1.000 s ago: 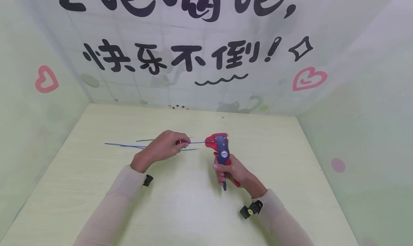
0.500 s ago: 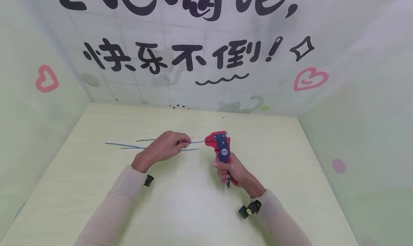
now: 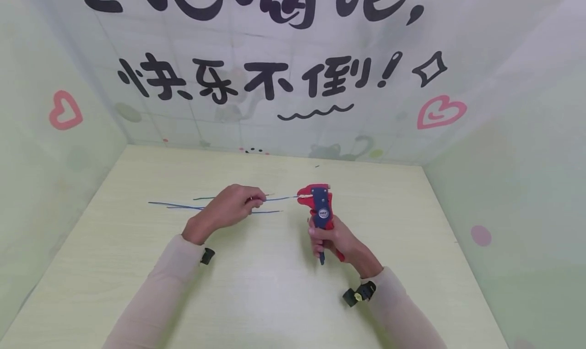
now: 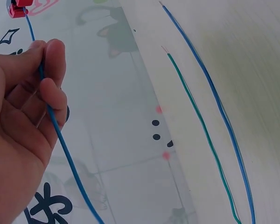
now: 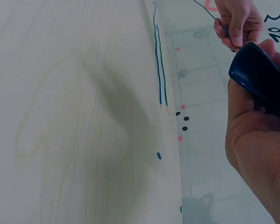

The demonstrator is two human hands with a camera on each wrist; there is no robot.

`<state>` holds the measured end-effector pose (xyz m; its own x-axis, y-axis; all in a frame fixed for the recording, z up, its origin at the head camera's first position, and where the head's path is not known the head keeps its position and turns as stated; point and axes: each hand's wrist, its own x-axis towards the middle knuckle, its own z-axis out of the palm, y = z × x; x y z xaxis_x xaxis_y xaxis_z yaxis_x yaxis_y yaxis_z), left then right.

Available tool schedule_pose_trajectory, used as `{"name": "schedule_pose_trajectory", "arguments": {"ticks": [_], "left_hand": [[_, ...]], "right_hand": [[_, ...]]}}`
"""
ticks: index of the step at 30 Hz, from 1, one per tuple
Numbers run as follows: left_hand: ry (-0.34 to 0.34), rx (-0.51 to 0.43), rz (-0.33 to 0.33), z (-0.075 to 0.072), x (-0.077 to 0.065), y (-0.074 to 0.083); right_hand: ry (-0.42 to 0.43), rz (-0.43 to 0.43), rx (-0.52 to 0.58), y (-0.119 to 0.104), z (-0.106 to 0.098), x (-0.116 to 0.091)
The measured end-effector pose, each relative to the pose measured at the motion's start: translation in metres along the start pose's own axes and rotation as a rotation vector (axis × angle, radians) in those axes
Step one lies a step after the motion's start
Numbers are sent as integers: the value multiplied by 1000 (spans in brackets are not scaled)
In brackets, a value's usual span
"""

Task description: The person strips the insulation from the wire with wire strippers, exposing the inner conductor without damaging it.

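My left hand (image 3: 233, 206) pinches a blue wire (image 3: 280, 199) between thumb and fingertips. In the left wrist view the wire's tail (image 4: 74, 172) runs down past the palm. Its front end meets the red nose of a wire stripper (image 3: 322, 206), whose jaws stand slightly apart; how deep the end sits is too small to tell. My right hand (image 3: 336, 239) grips the stripper's blue and red handles, fingers curled round them. On the table beneath the left hand lie a second blue wire (image 4: 219, 102) and a green wire (image 4: 203, 126), both with bare copper ends.
Small blue and dark insulation scraps (image 5: 159, 156) lie on the pale table (image 3: 256, 298), one near its back edge. A printed wall (image 3: 274, 130) rises behind the table, with side walls left and right.
The stripper has shifted a little right and up, and its jaws have parted. My left hand has drawn slightly left, still pinching the blue wire.
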<state>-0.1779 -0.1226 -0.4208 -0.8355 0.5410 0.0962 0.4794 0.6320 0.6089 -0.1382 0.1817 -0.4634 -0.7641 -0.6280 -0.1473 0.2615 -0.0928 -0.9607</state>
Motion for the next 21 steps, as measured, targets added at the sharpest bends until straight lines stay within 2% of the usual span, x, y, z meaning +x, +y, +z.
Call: {"name": "schedule_pose_trajectory", "arguments": {"ticks": [6, 12, 21], "left_hand": [[11, -2, 17, -1, 0, -2], [-8, -23, 2, 1, 1, -1], [-17, -32, -2, 1, 0, 2]], "right_hand": [[9, 19, 6, -2, -3, -3], [5, 15, 15, 0, -2, -2], [70, 66, 25, 2, 0, -2]]}}
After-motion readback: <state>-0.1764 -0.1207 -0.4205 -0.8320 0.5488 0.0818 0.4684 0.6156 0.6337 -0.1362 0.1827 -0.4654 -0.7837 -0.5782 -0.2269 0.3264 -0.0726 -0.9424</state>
